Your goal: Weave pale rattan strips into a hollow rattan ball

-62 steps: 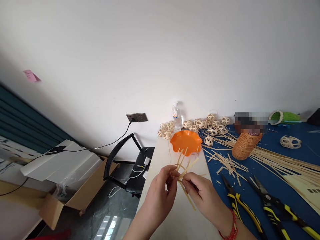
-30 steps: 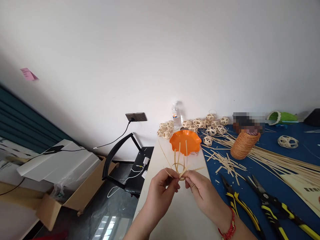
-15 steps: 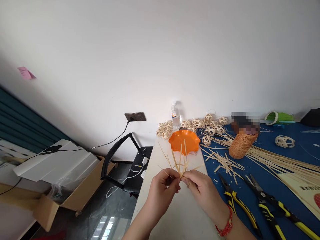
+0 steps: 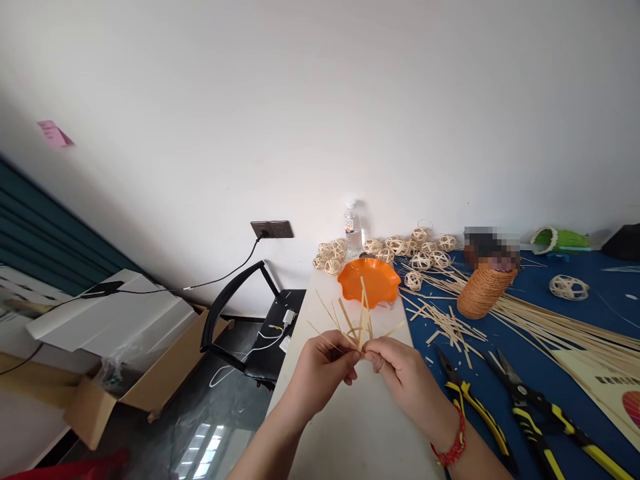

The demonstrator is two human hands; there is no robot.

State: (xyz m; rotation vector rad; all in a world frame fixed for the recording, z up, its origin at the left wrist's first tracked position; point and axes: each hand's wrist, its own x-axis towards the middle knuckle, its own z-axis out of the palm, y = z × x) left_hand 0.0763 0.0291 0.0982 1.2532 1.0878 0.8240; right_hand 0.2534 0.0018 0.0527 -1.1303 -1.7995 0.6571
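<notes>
Left hand (image 4: 320,369) and right hand (image 4: 403,380) meet over the worktop (image 4: 350,433), fingers pinching a strip bundle (image 4: 361,323) (ends fanning upward). Orange dish (image 4: 369,281) just behind; pliers (image 4: 475,413) right.

Bright, even daylight, soft shadows, sharp centre, wide-angle bending at the edges, one blurred patch.

Your left hand (image 4: 323,370) and right hand (image 4: 400,380) now pinch closer together, fingertips nearly touching. The cane strips (image 4: 357,320) above your grip now fan upward; the long end below it is gone.
</notes>
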